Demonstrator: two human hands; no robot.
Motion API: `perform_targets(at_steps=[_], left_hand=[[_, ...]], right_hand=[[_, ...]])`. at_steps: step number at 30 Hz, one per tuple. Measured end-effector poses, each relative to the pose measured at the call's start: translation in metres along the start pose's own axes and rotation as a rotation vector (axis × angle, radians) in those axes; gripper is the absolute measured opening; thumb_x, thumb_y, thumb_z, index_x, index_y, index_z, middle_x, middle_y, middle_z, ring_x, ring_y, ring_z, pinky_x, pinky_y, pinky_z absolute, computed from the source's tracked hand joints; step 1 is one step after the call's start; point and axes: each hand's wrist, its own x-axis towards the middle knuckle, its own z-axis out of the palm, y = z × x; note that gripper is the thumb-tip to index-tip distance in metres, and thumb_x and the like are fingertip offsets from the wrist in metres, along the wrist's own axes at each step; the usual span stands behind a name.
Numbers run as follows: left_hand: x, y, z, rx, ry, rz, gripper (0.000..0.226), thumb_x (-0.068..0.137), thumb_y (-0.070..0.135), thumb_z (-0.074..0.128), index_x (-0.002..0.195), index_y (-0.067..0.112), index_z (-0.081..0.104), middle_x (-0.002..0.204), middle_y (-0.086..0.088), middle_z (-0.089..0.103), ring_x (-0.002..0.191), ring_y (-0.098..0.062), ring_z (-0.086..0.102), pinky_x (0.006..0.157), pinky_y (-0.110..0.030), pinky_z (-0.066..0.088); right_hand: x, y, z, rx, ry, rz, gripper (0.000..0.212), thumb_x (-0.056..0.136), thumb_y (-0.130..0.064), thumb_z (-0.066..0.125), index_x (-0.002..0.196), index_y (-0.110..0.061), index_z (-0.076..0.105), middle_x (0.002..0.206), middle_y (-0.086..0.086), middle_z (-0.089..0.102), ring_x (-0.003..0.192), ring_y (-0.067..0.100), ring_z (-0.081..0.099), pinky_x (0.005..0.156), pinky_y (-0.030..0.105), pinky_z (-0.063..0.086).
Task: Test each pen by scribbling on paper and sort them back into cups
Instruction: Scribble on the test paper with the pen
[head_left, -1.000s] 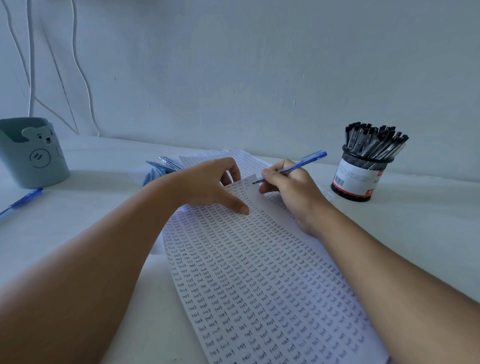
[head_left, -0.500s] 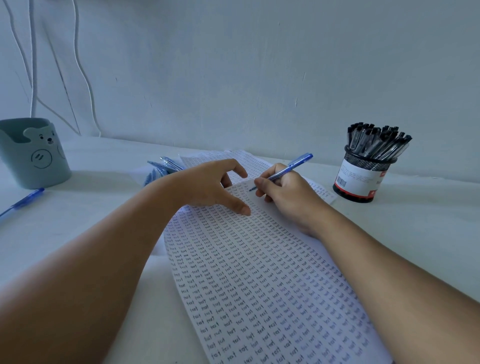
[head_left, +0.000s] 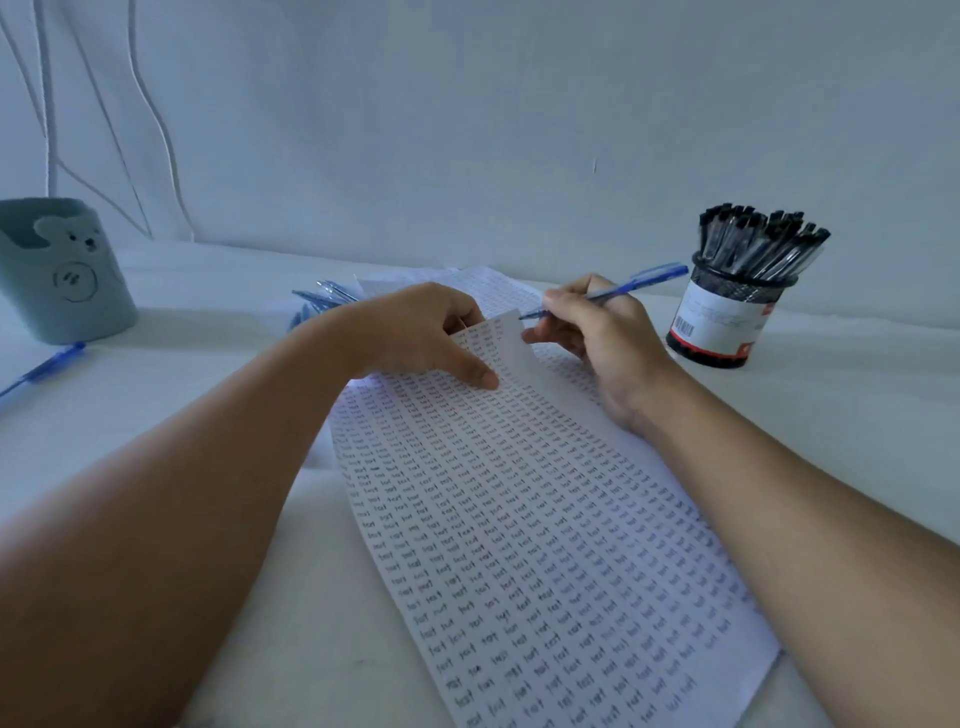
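Note:
A sheet of paper (head_left: 519, 519) covered in rows of small handwritten words lies in front of me on the white table. My left hand (head_left: 415, 338) pinches its far corner, which curls up off the sheet below. My right hand (head_left: 592, 332) grips a blue pen (head_left: 623, 288), tip pointing left at that lifted corner. A black mesh cup (head_left: 727, 317) full of black pens stands at the right. A teal bear cup (head_left: 57, 270) stands at the far left.
Several blue pens (head_left: 322, 299) lie in a heap behind my left wrist. One more blue pen (head_left: 47, 366) lies by the teal cup at the left edge. More written sheets (head_left: 498, 291) lie under the top one. White cables (head_left: 156, 119) hang on the wall.
My left hand went from resting on the sheet to pinching and lifting its far corner. My right hand with the blue pen lifted slightly and shifted right.

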Motion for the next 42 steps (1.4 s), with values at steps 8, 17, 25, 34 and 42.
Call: perform_targets(at_steps=[8,17,25,34,42], left_hand=[[-0.003,0.005,0.000,-0.022,-0.010,-0.023,0.042,0.070,0.029,0.094,0.102,0.020,0.069,0.097,0.001,0.078,0.087,-0.019,0.076,0.079,-0.042,0.063],[-0.005,0.007,0.001,-0.025,-0.028,-0.038,0.048,0.068,0.032,0.094,0.107,0.024,0.068,0.100,0.002,0.077,0.086,-0.018,0.077,0.081,-0.046,0.063],[-0.005,0.009,0.000,0.011,-0.029,-0.038,0.051,0.066,0.036,0.095,0.109,0.028,0.070,0.100,0.003,0.077,0.087,-0.018,0.076,0.081,-0.048,0.063],[-0.004,0.006,0.000,-0.034,-0.039,-0.045,0.049,0.068,0.032,0.094,0.110,0.027,0.069,0.102,0.001,0.077,0.089,-0.019,0.076,0.084,-0.049,0.063],[-0.006,-0.008,0.008,-0.085,0.026,0.026,0.044,0.070,0.034,0.091,0.107,0.028,0.071,0.102,0.001,0.077,0.093,-0.019,0.076,0.089,-0.049,0.061]], right_hand=[[0.000,0.001,0.003,-0.157,-0.057,0.026,0.015,0.091,-0.031,0.068,0.092,-0.018,0.062,0.075,0.000,0.075,0.099,0.029,0.075,0.111,0.057,0.044],[-0.001,0.004,0.001,-0.209,-0.048,0.037,0.012,0.095,-0.031,0.067,0.093,-0.019,0.062,0.079,-0.001,0.077,0.099,0.023,0.076,0.111,0.054,0.046],[-0.007,0.000,0.009,-0.377,-0.071,0.016,0.010,0.099,-0.031,0.064,0.099,-0.022,0.063,0.085,-0.002,0.079,0.092,0.011,0.075,0.094,0.033,0.052],[-0.005,-0.003,0.010,-0.365,-0.056,0.034,0.008,0.099,-0.029,0.063,0.096,-0.022,0.062,0.085,0.000,0.079,0.094,0.014,0.074,0.089,0.031,0.050],[-0.007,0.001,0.009,-0.365,-0.012,0.053,0.012,0.100,-0.035,0.062,0.094,-0.025,0.063,0.080,-0.010,0.077,0.084,0.003,0.071,0.071,0.025,0.046]])
